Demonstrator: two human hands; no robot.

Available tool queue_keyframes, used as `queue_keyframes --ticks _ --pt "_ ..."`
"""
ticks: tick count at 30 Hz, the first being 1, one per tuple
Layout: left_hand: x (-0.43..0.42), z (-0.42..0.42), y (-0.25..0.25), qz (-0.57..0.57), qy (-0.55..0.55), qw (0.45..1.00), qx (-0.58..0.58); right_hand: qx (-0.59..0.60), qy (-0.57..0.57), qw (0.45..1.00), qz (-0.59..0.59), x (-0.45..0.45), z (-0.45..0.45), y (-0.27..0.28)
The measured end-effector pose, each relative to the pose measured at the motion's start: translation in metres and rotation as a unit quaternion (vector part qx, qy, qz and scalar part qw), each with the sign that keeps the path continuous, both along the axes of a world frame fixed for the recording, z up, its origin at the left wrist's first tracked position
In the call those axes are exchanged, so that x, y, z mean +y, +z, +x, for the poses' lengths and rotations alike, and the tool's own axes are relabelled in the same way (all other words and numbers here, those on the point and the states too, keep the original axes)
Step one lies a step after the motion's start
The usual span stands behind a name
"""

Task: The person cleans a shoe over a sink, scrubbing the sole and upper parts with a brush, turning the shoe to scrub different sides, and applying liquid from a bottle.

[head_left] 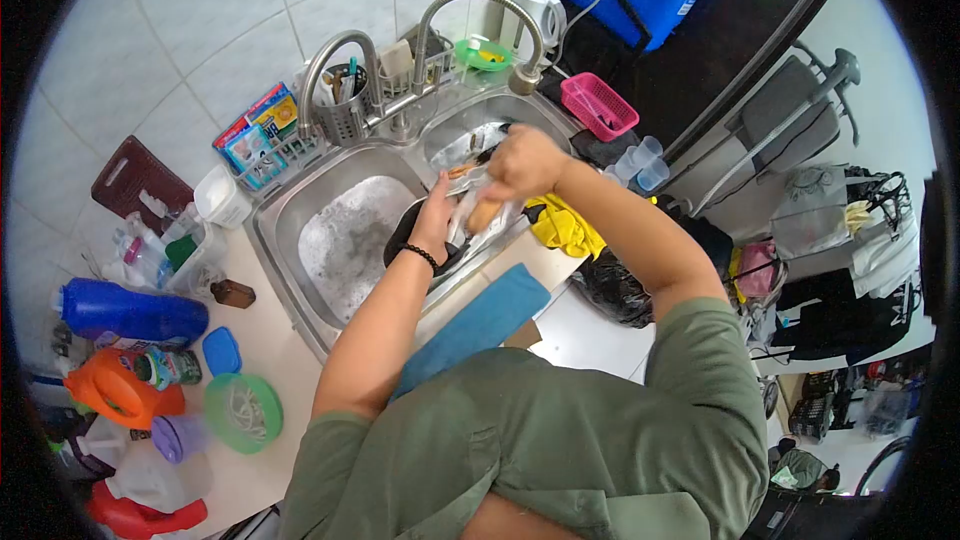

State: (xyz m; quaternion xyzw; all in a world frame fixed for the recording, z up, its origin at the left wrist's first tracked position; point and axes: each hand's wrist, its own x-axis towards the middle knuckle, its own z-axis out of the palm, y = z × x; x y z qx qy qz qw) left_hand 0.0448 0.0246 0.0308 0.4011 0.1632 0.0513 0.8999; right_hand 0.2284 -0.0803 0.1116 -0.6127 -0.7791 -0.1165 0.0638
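My left hand (435,218), a black beaded bracelet at its wrist, is closed over the divider between two steel basins. Its fingers press against whitish, blurred items (460,215), whose kind I cannot make out. Under this hand is a dark round vessel (400,232), perhaps a pan, partly covered by the wrist. My right hand (527,160) is a fist above the right basin (440,125), beside the left hand; what it grips is hidden and smeared by motion. A tan rounded object (484,216) shows below it. Suds (355,230) fill the left basin (280,230).
Two curved faucets (345,40) rise behind the basins, beside a utensil holder (342,115). A blue cloth (485,320) and a yellow cloth (565,228) lie at the front edge. Bottles and a green bowl (243,413) stand left; a pink basket (600,107) stands right.
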Motion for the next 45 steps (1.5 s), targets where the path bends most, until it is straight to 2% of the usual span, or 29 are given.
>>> queue_keyframes --ticks 1,2,3,5,8,9,12,15,17,19,22,23,25,26,27,28,29,30,31,32,34,36,38,40,42,44,45 --pt "0.005 0.002 -0.003 -0.002 -0.003 1.0 -0.009 -0.008 0.054 0.998 -0.022 0.002 -0.005 -0.001" --pt "0.012 0.001 -0.007 0.013 -0.055 0.998 0.019 0.012 0.051 0.999 0.007 0.004 0.014 -0.009" --pt "0.015 0.001 -0.006 0.001 -0.075 0.996 0.04 -0.005 0.006 1.0 0.005 0.002 0.024 -0.002" --pt "0.019 0.002 -0.002 -0.024 -0.113 0.99 0.08 -0.016 -0.009 1.0 -0.016 -0.004 0.025 0.01" --pt "0.015 0.005 0.01 0.039 -0.103 0.992 0.059 -0.017 0.055 0.997 -0.052 0.0 0.008 -0.004" --pt "0.015 0.005 0.01 0.061 -0.099 0.992 0.046 -0.017 0.035 0.998 -0.046 0.002 0.016 -0.007" --pt "0.02 0.009 0.006 0.013 -0.09 0.99 0.103 -0.037 -0.019 0.998 -0.04 0.003 0.031 -0.005" --pt "0.018 0.016 -0.006 0.024 -0.078 0.997 0.002 0.006 0.06 0.995 -0.075 0.009 0.021 -0.008" --pt "0.016 0.016 -0.015 -0.007 -0.062 0.996 0.056 -0.018 0.022 0.999 -0.037 0.011 0.044 -0.003" --pt "0.017 0.01 -0.014 -0.03 -0.072 0.991 0.11 -0.026 -0.078 0.996 -0.038 0.008 0.041 0.019" --pt "0.013 -0.003 -0.01 0.19 -0.087 0.965 0.156 0.134 -0.279 0.95 -0.043 0.015 0.023 0.041" --pt "0.007 -0.002 -0.005 0.265 -0.103 0.945 0.16 0.206 -0.296 0.932 -0.043 0.023 0.026 0.039" --pt "0.001 -0.002 0.018 0.333 -0.135 0.918 0.166 0.378 -0.308 0.871 -0.056 0.043 0.008 0.045" --pt "0.002 0.002 0.015 0.334 -0.15 0.916 0.161 0.429 -0.249 0.868 -0.024 0.055 -0.012 0.056" --pt "0.005 0.007 0.01 0.334 -0.169 0.914 0.159 0.476 -0.119 0.871 0.034 0.082 -0.02 0.045" --pt "0.002 0.011 0.01 0.372 -0.159 0.901 0.154 0.478 0.023 0.878 0.005 0.071 -0.051 0.085" --pt "0.0 0.015 0.009 0.409 -0.148 0.888 0.151 0.447 -0.078 0.883 -0.12 0.09 -0.058 0.094" --pt "0.005 0.021 0.005 0.369 -0.202 0.895 0.15 0.5 0.063 0.864 -0.002 0.079 -0.082 0.107" --pt "0.009 0.025 0.0 0.328 -0.249 0.898 0.155 0.447 0.02 0.894 -0.021 0.109 -0.091 0.101" --pt "0.016 0.028 -0.002 0.322 -0.272 0.893 0.157 0.439 -0.022 0.898 -0.037 0.12 -0.109 0.105" --pt "0.021 0.035 -0.007 0.368 -0.289 0.869 0.161 0.419 -0.06 0.904 -0.062 0.125 -0.121 0.114" --pt "0.026 0.039 -0.011 0.409 -0.291 0.848 0.169 0.397 -0.049 0.913 -0.08 0.133 -0.13 0.118" --pt "0.03 0.042 -0.015 0.449 -0.286 0.828 0.175 0.377 -0.054 0.923 -0.057 0.146 -0.123 0.108" --pt "0.037 0.044 -0.026 0.49 -0.279 0.806 0.179 0.379 -0.069 0.921 -0.06 0.115 -0.109 0.112" --pt "0.042 0.045 -0.044 0.528 -0.262 0.788 0.179 0.429 -0.063 0.9 0.034 0.081 -0.092 0.098" --pt "0.029 0.041 -0.043 0.515 -0.223 0.802 0.203 0.442 -0.089 0.892 0.024 0.04 -0.071 0.085" --pt "0.002 0.035 -0.007 0.438 -0.178 0.842 0.261 0.423 -0.122 0.895 0.077 0.026 -0.061 0.067"
